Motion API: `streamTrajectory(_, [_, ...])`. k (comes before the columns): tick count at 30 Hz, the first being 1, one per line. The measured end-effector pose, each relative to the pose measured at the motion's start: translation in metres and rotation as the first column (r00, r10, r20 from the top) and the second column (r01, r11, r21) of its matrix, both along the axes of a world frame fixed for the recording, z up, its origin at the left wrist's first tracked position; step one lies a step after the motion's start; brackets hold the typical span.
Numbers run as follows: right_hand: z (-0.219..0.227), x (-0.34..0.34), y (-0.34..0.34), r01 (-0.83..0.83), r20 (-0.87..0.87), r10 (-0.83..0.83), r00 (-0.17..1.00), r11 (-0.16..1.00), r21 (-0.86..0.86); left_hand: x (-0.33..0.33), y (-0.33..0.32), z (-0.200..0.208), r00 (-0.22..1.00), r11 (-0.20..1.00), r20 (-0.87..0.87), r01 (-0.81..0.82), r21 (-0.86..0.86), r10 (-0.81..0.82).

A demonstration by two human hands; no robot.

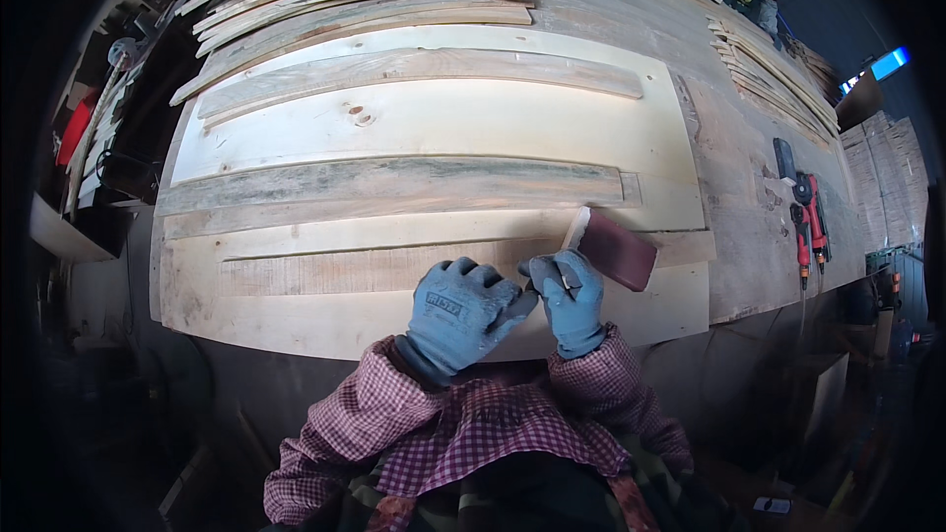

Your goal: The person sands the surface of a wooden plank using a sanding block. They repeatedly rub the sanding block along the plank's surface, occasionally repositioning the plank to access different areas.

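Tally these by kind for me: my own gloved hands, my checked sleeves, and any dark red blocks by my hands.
Gloved hands: 2 (left hand, right hand)
Checked sleeves: 2 (left sleeve, right sleeve)
Dark red block: 1
Total: 5

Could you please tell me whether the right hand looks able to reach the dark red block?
Probably yes: the dark red block lies close beside the right hand, with nothing visible between them.
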State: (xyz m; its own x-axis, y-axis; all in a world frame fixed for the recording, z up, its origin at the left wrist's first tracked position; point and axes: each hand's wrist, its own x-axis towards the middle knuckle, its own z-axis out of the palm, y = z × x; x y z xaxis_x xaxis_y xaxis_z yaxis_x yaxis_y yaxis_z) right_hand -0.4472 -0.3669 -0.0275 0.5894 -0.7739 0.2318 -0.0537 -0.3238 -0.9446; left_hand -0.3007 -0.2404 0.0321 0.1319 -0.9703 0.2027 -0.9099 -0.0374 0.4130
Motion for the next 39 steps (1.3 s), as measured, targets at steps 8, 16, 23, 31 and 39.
streamTrajectory(8, [-0.01,-0.086,-0.107,-0.305,-0.648,-0.294,0.703,0.698,-0.648,0.107,0.072,-0.089,0.883,0.916,0.25,-0.4,-0.041,0.397])
streamTrajectory(16, [-0.011,0.028,0.011,-0.449,-0.654,-0.068,0.754,0.674,-0.587,0.118,0.081,-0.113,0.895,0.948,0.313,-0.313,-0.062,0.317])
streamTrajectory(23, [-0.025,0.021,0.003,-0.275,-0.584,-0.247,0.773,0.7,-0.66,0.132,0.096,-0.103,0.959,0.972,0.179,-0.23,0.037,0.22])
streamTrajectory(31, [-0.034,-0.153,-0.153,0.258,-0.645,-0.764,0.006,0.624,-0.737,0.121,0.088,-0.103,0.93,0.959,0.287,-0.268,0.096,0.231])
streamTrajectory(39, [-0.033,0.009,0.032,-0.23,-0.592,-0.253,0.765,0.752,-0.618,0.125,0.085,-0.104,0.957,0.972,0.196,-0.228,0.048,0.215])
